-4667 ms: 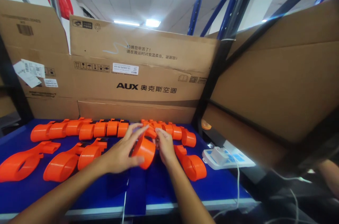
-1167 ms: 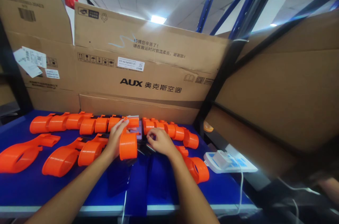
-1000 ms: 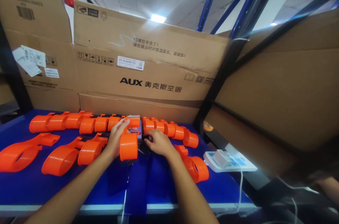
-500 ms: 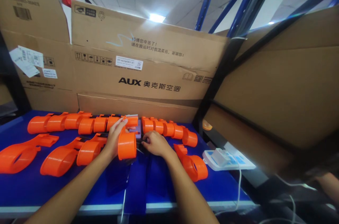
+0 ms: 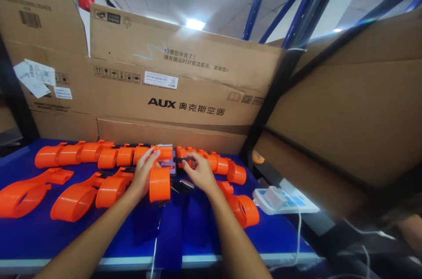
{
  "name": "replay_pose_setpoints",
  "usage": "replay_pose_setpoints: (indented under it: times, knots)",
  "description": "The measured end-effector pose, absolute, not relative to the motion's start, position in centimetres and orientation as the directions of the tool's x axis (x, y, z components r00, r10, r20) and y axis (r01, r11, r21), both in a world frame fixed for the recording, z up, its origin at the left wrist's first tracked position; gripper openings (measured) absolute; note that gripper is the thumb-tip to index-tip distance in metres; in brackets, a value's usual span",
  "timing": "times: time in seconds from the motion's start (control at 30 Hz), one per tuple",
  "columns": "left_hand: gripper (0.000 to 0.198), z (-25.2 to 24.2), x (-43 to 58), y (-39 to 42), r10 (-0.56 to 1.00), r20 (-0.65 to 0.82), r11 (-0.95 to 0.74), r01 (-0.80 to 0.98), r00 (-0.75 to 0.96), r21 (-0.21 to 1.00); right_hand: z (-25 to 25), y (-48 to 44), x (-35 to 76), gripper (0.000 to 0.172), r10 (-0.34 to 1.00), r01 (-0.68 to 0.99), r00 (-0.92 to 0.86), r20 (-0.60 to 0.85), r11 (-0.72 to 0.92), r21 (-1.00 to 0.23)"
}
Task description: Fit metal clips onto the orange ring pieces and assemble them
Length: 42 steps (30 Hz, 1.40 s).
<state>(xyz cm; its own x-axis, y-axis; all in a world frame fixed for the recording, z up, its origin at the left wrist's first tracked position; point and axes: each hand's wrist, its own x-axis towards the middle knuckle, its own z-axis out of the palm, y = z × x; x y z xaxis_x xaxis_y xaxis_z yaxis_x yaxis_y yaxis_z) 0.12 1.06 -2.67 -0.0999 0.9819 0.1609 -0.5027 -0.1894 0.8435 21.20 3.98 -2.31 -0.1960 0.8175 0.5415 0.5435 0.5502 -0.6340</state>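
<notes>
My left hand (image 5: pixel 144 172) is closed around an orange plastic ring holder (image 5: pixel 160 185), its round band hanging below the fingers. To the right, my right hand (image 5: pixel 201 174) pinches a small black stick-like piece (image 5: pixel 180 160), pointing left towards the holder. A small gap shows between the piece and the holder. Behind both hands lies a flat dark-edged object with a pale face (image 5: pixel 172 167), partly hidden. Below my right hand are several small dark pieces (image 5: pixel 178 186), too blurred to name.
Rows of orange ring holders (image 5: pixel 72 154) line the blue table (image 5: pixel 108 235) on both sides. Another holder (image 5: pixel 247 211) lies near right, beside a white power strip (image 5: pixel 283 200) with a cable. A cardboard sheet (image 5: pixel 184 89) stands behind. Part of another person's arm (image 5: pixel 410 230) shows far right.
My right hand has risen from the small dark pieces, now with the black piece between its fingers. My left hand has stayed nearly still with the orange ring holder.
</notes>
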Motion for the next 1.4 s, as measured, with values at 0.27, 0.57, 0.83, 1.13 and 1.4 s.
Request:
replay_pose_setpoints:
  times: [0.27, 0.57, 0.83, 1.13, 1.4]
  knots:
    - [0.063, -3.8, 0.9, 1.1, 0.953, 0.304, -0.295, -0.254, -0.006, 0.921, -2.1, 3.6, 20.7, 0.028, 0.666, 0.382, 0.018, 0.745, 0.684, -0.621]
    - [0.058, -3.8, 1.4, 0.7, 0.937, 0.345, -0.324, -0.233, 0.059, 0.917, -2.2, 2.8, 20.0, 0.028, 0.592, 0.388, -0.173, 0.787, 0.776, -0.497]
    - [0.059, -3.9, 1.6, 0.6, 0.928, 0.358, -0.312, -0.315, 0.101, 0.896, -1.7, 2.3, 19.3, 0.021, 0.57, 0.35, -0.207, 0.795, 0.802, -0.484]
    - [0.053, -3.8, 1.0, 1.3, 0.974, 0.228, -0.209, -0.376, 0.006, 0.903, -2.0, 3.2, 20.5, 0.024, 0.741, 0.319, -0.146, 0.655, 0.662, -0.678]
    - [0.052, -3.1, 0.4, 1.5, 0.992, 0.117, -0.125, -0.501, -0.047, 0.856, -1.4, 2.9, 22.6, 0.004, 0.666, 0.452, -0.675, 0.317, 0.713, -0.536]
